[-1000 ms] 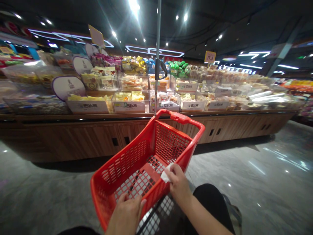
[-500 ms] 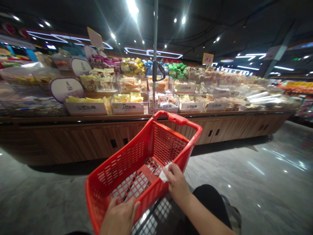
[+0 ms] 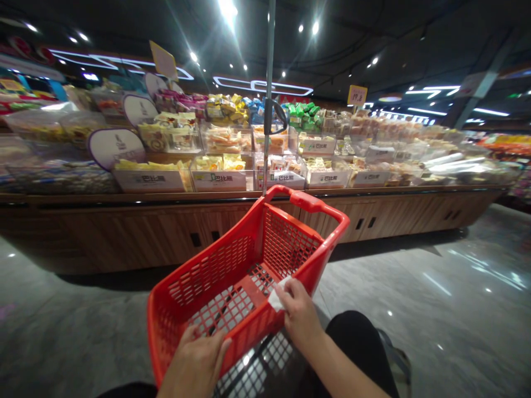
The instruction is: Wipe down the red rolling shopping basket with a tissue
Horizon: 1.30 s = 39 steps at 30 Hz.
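A red plastic shopping cart with lattice walls stands slantwise in front of me, its handle at the far right end. My left hand is wrapped over the near rim toward the left, fingertips inside the basket. Pinched in my right hand is a white wipe, which lies against the same rim farther right. Through the basket's grid floor the grey ground shows; nothing lies in it.
Behind the cart runs a wooden display counter with clear bins of packaged snacks. A thin metal pole with a black bracket rises at the cart's back corner. My dark-clothed knee is close to the right.
My left hand has shifted slightly left and down along with the view. The right hand and wipe stay at nearly the same spot on the rim.
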Tool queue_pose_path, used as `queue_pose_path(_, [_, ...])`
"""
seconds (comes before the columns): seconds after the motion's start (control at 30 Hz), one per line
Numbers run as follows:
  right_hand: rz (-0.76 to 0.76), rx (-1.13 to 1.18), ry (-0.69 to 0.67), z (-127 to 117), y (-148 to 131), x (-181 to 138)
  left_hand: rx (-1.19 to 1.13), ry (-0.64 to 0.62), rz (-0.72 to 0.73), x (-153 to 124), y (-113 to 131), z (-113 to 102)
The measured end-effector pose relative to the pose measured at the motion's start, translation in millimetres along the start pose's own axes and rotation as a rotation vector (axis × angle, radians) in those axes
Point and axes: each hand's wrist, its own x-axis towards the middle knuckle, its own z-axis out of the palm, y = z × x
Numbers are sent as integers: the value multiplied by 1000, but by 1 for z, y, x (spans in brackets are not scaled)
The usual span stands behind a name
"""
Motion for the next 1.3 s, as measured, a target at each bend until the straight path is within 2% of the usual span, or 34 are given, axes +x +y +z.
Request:
queue_pose_path(0.07, [-15, 15, -16, 0, -2, -2, 11, -11, -11, -1, -1, 1])
queue_pose_path(0.27, [78, -19, 128, -8, 9, 5, 8, -12, -14, -1, 0, -4])
queue_pose_path(0.43, [-12, 28, 37, -1, -3, -3, -17, -23, -16, -1, -3, -7])
queue_pose_path(0.63, [58, 11, 160, -20, 18, 6, -49, -84, -63, -10, -12, -10])
queue_pose_path(0.73, [47, -4, 154, -21, 17, 6, -32, -110, -71, -9, -17, -15])
queue_pose_path(0.87, [9, 42, 66, -8, -5, -2, -7, -143, -100, 16, -6, -19])
queue_pose_path(1.0, [8, 69, 30, 0, -19, -6, -32, -54, -85, 57, 28, -5])
queue_pose_path(1.13, [22, 23, 62, -13, -2, 2, -10, -41, -109, 78, 47, 14])
queue_pose_path(1.3, [93, -84, 234, -38, 30, 14, 2, 0, -139, 76, 44, 20])
